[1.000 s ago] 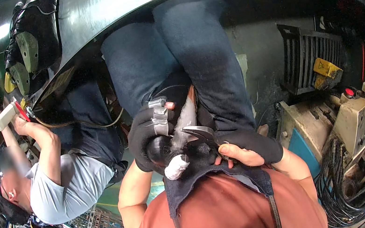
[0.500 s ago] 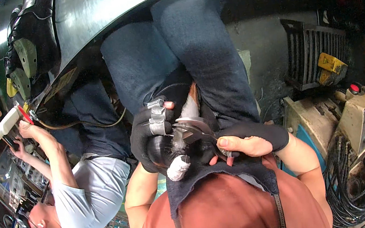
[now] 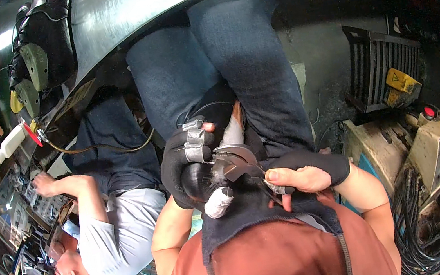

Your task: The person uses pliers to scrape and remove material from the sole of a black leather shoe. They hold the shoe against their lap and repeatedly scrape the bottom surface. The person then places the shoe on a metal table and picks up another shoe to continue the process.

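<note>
Both hands are busy in the head view: the left hand (image 3: 180, 169), in a taped black glove, clasps what looks like a black shoe (image 3: 197, 182) from its left side, while the right hand (image 3: 307, 177) grips a pincer-like metal tool (image 3: 240, 159) from the shoe's right. The shoe appears to lie sole-up over the lap, its pale sole (image 3: 233, 132) pointing away from the body. The tool's head overlaps the shoe; whether it bites an edge, I cannot tell. Doing this well probably means bracing the shoe firmly, keeping the wrapped thumb (image 3: 218, 202) clear of the metal, and squeezing evenly. Well left of the shoe is a co-worker (image 3: 125, 228).
</note>
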`<state>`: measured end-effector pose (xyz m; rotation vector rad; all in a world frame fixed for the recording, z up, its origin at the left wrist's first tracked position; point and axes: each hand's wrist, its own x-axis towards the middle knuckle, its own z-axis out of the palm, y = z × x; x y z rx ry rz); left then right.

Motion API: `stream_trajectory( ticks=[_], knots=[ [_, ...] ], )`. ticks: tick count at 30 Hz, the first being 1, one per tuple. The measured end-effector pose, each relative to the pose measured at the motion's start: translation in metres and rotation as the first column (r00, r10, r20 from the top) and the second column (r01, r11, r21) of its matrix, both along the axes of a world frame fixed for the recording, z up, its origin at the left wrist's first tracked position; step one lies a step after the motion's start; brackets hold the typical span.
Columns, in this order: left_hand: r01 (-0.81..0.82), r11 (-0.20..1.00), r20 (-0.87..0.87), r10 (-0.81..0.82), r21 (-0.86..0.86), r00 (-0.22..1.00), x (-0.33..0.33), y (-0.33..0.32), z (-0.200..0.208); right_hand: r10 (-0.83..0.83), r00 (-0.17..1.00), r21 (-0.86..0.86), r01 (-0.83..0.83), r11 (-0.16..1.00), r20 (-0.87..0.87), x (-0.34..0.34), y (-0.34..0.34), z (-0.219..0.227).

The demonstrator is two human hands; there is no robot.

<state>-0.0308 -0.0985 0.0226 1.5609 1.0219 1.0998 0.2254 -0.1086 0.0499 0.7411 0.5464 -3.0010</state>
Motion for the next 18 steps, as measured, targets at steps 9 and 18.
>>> stream_trajectory(
  ticks=[9,18],
  knots=[
    [0.041,0.999,-0.036,-0.041,0.004,0.999,0.004,0.0,0.007,-0.312,0.898,0.807,-0.076,0.585,0.311,0.0,-0.014,0.019],
    [0.079,0.997,0.073,-0.078,-0.02,0.994,0.015,-0.004,0.006,-0.366,0.848,0.916,-0.295,0.273,0.383,0.022,-0.013,0.014]
  ],
)
